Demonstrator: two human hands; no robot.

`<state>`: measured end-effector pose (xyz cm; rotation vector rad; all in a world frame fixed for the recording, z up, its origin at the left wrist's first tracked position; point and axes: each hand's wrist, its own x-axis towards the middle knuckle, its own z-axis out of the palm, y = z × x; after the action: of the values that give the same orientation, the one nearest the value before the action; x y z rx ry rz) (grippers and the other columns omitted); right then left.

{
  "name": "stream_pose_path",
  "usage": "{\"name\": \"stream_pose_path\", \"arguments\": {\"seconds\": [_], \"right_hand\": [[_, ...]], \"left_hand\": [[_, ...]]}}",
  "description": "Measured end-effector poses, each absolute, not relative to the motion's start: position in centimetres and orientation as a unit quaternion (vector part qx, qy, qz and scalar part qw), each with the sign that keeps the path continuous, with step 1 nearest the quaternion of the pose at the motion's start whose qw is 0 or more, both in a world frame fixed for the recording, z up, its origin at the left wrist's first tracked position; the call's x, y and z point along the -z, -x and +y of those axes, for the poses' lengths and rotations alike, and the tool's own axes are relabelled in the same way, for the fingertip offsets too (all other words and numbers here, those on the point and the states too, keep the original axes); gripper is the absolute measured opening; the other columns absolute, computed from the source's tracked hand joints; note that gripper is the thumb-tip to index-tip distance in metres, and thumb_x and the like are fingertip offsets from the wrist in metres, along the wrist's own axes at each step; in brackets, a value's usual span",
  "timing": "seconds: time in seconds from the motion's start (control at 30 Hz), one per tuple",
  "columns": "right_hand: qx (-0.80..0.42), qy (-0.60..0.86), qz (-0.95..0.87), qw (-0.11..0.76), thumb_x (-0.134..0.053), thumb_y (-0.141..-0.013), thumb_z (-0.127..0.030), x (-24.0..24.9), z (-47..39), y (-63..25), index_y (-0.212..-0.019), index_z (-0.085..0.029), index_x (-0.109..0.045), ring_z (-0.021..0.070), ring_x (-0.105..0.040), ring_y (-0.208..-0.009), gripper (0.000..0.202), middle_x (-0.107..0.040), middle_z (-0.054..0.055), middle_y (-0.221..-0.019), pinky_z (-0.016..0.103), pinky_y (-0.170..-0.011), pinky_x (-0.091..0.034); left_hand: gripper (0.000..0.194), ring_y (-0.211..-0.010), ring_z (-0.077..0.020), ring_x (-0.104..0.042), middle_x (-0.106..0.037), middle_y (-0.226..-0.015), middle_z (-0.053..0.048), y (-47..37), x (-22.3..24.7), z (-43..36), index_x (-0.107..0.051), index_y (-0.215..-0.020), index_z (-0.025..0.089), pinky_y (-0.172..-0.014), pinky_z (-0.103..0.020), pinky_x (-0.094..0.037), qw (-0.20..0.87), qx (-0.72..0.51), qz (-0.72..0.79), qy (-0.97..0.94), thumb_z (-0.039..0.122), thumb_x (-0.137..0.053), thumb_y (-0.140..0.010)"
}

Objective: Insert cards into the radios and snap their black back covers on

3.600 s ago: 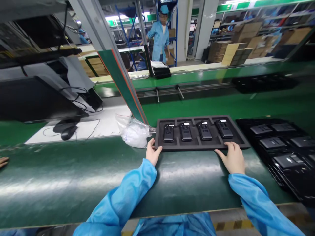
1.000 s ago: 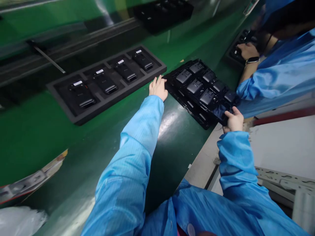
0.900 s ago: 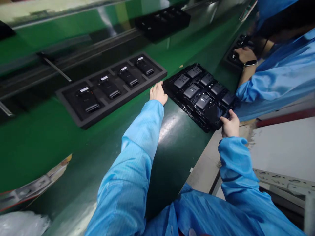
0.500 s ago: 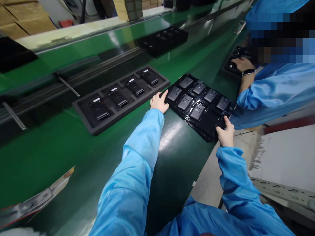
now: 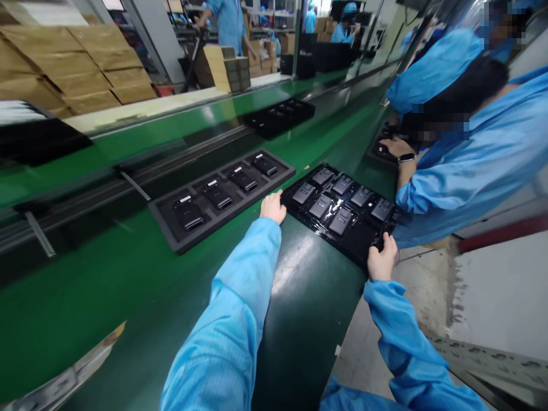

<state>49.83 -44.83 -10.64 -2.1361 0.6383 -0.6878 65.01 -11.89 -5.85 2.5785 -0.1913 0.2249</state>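
Note:
A glossy black plastic tray point(image 5: 362, 250) holding several dark flat devices lies on the green belt point(image 5: 107, 285) to my right. My left hand point(image 5: 273, 206) grips its near left corner. My right hand point(image 5: 382, 261) grips its near right corner at the belt's edge. Just left of it lies a dark grey foam tray point(image 5: 171, 242) with several black devices, white labels on top, close to my left hand.
A co-worker in a blue coat point(image 5: 462, 154) leans over the belt at right, one hand with a watch point(image 5: 400, 149) on another black tray. A further black tray point(image 5: 278, 117) lies across the belt. Cardboard boxes point(image 5: 64, 74) stand at the back left.
My hands left the foam tray and took hold of the black plastic tray on the right. The view has swung right and tilted up since.

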Motion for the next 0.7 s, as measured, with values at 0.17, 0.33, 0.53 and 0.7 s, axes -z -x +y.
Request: {"name": "stream_pose_path", "arguments": {"seconds": [0.17,0.33,0.53,0.7], "right_hand": [[0.273,0.838,0.238,0.409,-0.06,-0.082,-0.033,10.6,-45.8,-48.9,-0.135,-0.014,-0.051,0.0299,-0.033,-0.141,0.057,-0.038,0.014,-0.149,0.055,-0.119,-0.024],[0.256,0.839,0.232,0.42,-0.06,-0.078,-0.027,10.5,-47.4,-48.4,-0.134,-0.014,-0.053,0.028,-0.033,-0.142,0.058,-0.037,0.014,-0.15,0.053,-0.121,-0.021],[0.23,0.836,0.225,0.444,-0.044,-0.07,-0.019,11.6,-49.5,-49.7,-0.143,-0.015,-0.044,0.0196,-0.028,-0.146,0.073,-0.033,0.008,-0.155,0.047,-0.124,-0.019],[0.221,0.823,0.212,0.478,-0.041,-0.067,-0.018,12.0,-49.9,-50.7,-0.148,-0.01,-0.037,0.0171,-0.025,-0.148,0.082,-0.031,0.01,-0.156,0.043,-0.124,-0.016]], "left_hand": [[0.04,-0.117,-0.023,-0.056,-0.06,-0.123,-0.01,-63.1,6.3,-10.9,-0.055,-0.128,0.017,-0.103,-0.047,-0.047,0.27,-0.094,-0.092,-0.954,0.036,-0.059,-0.093],[0.04,-0.118,-0.024,-0.055,-0.057,-0.126,-0.011,-61.4,6.5,-10.6,-0.055,-0.125,0.015,-0.103,-0.047,-0.045,0.274,-0.094,-0.096,-0.952,0.032,-0.062,-0.089],[0.051,-0.119,-0.0265,-0.054,-0.061,-0.12,-0.012,-61.6,6.9,-11.2,-0.05,-0.129,0.013,-0.107,-0.041,-0.044,0.298,-0.075,-0.097,-0.947,0.016,-0.058,-0.08],[0.059,-0.136,-0.0274,-0.042,-0.052,-0.139,-0.012,-61.4,7.1,-11.1,-0.039,-0.141,0.014,-0.122,-0.045,-0.027,0.311,-0.077,-0.097,-0.942,0.016,-0.053,-0.084]]}}
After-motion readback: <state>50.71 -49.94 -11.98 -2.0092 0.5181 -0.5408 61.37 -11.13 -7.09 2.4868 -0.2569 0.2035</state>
